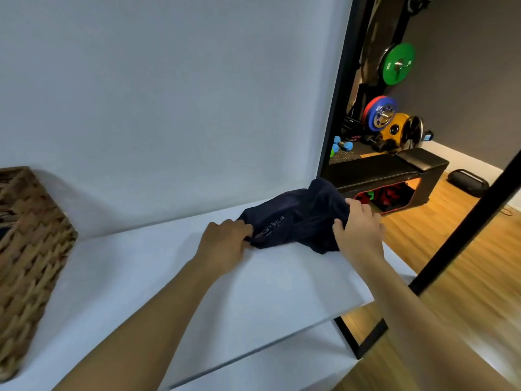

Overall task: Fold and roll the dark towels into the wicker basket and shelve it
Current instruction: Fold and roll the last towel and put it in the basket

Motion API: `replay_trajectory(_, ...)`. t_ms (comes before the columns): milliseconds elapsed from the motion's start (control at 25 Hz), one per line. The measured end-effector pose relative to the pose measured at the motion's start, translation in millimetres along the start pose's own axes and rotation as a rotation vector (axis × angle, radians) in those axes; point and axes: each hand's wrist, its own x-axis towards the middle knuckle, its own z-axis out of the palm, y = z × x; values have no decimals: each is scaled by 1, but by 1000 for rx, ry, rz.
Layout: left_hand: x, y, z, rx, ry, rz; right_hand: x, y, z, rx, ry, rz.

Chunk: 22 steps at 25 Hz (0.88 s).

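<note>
A dark navy towel [296, 215] lies bunched at the far right end of the white shelf [197, 277], against the wall. Pale lettering shows on its near fold. My left hand [225, 241] pinches the towel's left edge with curled fingers. On the towel's right side, my right hand [358, 230] grips the cloth, thumb and fingers wrapped over a fold. The wicker basket [28, 249] stands at the left end of the same shelf, partly cut off by the frame; something dark shows inside it.
A black metal frame post [335, 88] stands just behind the towel and a second black bar [465, 227] crosses at the right. Beyond lie a black bench [394, 170], coloured weight plates [397, 63] and a wooden floor [451, 277]. A lower white shelf [267, 371] shows below.
</note>
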Motion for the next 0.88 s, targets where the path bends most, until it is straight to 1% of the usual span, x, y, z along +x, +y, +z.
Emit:
replay_trajectory(40, -8, -15, -8, 40, -25, -72, 1, -4, -2, 141, -14, 6)
replay_trajectory(120, -23, -47, -30, 112, -90, -301, -4, -17, -6, 508, -99, 52)
replay_trajectory(160, -29, -61, -42, 170, -152, -409, -8, -23, -6, 636, -144, 68)
replay_trajectory(200, -36, -72, -52, 218, -215, -501, -12, -30, -7, 703, -182, 65)
replay_trajectory(240, -41, -77, -58, 224, -243, -569, -14, -36, -5, 716, -223, 49)
replay_trajectory(280, -45, -77, -63, 164, -206, -596, -18, -42, -2, 703, -263, 33)
replay_trajectory(320, -48, -73, -64, 16, -119, -592, -22, -48, 3, 646, -297, 41)
replay_trajectory(360, -52, -65, -64, -202, -21, -557, -28, -52, 6, 526, -316, 60)
replay_trajectory(400, -55, -53, -64, -437, 31, -493, -31, -54, 10, 368, -343, 82)
replay_trajectory(440, -58, -39, -62, -598, 7, -424, -36, -56, 11, 247, -384, 100)
replay_trajectory(480, -59, -27, -57, -641, -56, -371, -41, -57, 11, 224, -433, 111)
replay_trajectory(520, -60, -16, -50, -591, -131, -331, -45, -57, 9, 285, -468, 104)
replay_trajectory(600, -60, -4, -36, -375, -224, -293, -51, -56, 5, 402, -472, 91)
replay_trajectory(640, -64, -3, -32, -261, -212, -274, -56, -56, 0, 406, -455, 82)
replay_trajectory(680, -69, -6, -30, -180, -167, -249, -63, -58, -5, 405, -427, 75)
replay_trajectory(720, -75, -12, -28, -138, -121, -224, -71, -62, -11, 423, -384, 69)
replay_trajectory(800, -91, -24, -21, -168, -37, -178, -96, -69, -20, 484, -295, 39)
replay_trajectory(880, -107, -31, -21, -250, 0, -166, -120, -77, -26, 473, -248, -6)
